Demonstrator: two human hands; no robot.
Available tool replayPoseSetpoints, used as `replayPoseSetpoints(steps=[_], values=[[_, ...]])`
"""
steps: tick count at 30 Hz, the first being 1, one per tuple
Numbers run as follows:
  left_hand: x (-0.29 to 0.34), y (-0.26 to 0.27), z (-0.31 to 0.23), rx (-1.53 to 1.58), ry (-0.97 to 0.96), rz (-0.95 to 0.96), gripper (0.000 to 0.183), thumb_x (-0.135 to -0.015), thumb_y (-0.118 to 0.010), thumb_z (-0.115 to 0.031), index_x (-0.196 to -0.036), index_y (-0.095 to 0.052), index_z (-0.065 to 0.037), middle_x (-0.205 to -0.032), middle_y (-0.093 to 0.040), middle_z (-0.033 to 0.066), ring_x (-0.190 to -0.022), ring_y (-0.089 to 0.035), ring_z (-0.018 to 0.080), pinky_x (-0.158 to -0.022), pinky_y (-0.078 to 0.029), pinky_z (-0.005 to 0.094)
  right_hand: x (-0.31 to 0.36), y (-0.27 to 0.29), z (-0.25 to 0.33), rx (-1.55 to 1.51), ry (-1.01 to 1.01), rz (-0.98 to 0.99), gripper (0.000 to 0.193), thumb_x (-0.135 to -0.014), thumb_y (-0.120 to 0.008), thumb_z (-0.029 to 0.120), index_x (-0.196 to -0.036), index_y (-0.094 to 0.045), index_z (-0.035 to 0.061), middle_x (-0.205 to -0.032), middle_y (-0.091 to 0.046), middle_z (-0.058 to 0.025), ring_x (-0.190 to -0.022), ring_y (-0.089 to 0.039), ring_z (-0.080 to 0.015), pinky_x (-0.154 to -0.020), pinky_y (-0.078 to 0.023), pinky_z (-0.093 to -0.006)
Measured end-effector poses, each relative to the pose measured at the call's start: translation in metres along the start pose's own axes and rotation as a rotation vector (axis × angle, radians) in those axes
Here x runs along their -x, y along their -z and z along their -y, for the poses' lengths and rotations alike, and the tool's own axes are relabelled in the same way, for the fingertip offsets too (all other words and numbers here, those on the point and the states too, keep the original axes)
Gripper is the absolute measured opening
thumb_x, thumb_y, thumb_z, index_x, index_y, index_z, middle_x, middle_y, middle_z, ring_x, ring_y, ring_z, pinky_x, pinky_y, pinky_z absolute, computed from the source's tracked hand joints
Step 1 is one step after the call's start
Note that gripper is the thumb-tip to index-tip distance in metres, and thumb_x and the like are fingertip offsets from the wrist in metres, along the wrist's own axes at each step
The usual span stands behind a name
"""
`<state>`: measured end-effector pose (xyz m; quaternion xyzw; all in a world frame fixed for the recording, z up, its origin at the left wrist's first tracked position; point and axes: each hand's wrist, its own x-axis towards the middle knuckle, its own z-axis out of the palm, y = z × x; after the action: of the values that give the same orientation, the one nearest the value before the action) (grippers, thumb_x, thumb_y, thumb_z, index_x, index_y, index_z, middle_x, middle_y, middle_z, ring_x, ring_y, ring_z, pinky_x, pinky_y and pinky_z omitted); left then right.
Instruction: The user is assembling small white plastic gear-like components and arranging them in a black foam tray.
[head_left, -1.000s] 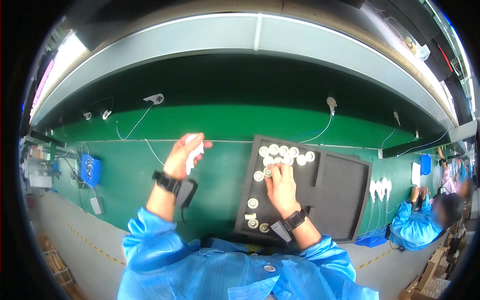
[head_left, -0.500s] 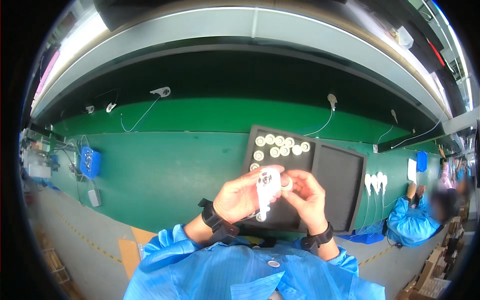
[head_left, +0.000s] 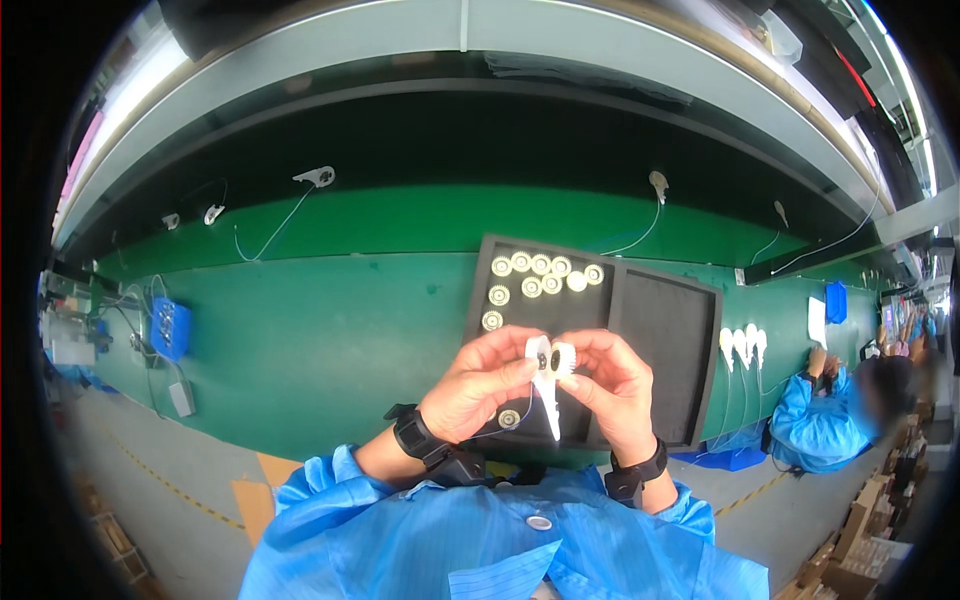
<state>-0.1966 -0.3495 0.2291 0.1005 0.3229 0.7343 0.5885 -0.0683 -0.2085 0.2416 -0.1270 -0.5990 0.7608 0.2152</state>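
My left hand (head_left: 468, 392) grips a white plastic housing (head_left: 549, 405) by its round end, its narrow tail pointing down toward me. A thin wire (head_left: 500, 431) trails from it beside that hand. Between the thumb and fingers of my right hand (head_left: 618, 385) is a round white ribbed wheel (head_left: 565, 358) with a dark centre. The wheel stands on edge, facing the housing's round end; whether the two touch I cannot tell. Beneath both hands lies a black two-part tray (head_left: 663, 340). Several similar round wheels (head_left: 541, 265) sit in its left compartment, partly hidden by my hands.
Beyond the tray's right side lie several white housings with wires (head_left: 741, 346). More wired housings (head_left: 318, 177) rest along the table's far side. A blue bin of small parts (head_left: 171, 330) stands at left. At far right, a person in blue (head_left: 822, 425) sits at the same green table (head_left: 320, 340).
The housing has turned from showing its open face to nearly edge-on. The right hand has tilted the wheel upright and brought it up against or close to the housing.
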Motion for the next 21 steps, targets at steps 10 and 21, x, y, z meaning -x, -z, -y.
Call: replayPoseSetpoints(steps=[10, 21], values=[[0.003, 0.000, 0.000, -0.086, -0.028, 0.013, 0.034, -0.088, -0.067, -0.017, -0.116, -0.053, -0.003, -0.109, -0.061, 0.0075, -0.102, -0.061, 0.0164, -0.086, -0.051, 0.0313, 0.000, -0.002, 0.007, 0.214, 0.039, 0.021, 0.033, -0.076, -0.074, 0.002, -0.108, -0.067, 0.0008, -0.106, -0.064, -0.0113, -0.098, -0.059, -0.0187, -0.084, -0.049, -0.0306], [0.002, 0.002, 0.001, -0.124, -0.037, 0.023, 0.031, -0.087, -0.067, -0.015, -0.112, -0.055, -0.002, -0.110, -0.063, 0.0092, -0.100, -0.062, 0.0175, -0.087, -0.051, 0.0328, 0.001, -0.007, 0.014, 0.315, 0.065, 0.024, 0.035, -0.075, -0.075, 0.002, -0.108, -0.067, 0.0013, -0.102, -0.064, -0.0116, -0.091, -0.064, -0.0192, -0.079, -0.053, -0.0308]])
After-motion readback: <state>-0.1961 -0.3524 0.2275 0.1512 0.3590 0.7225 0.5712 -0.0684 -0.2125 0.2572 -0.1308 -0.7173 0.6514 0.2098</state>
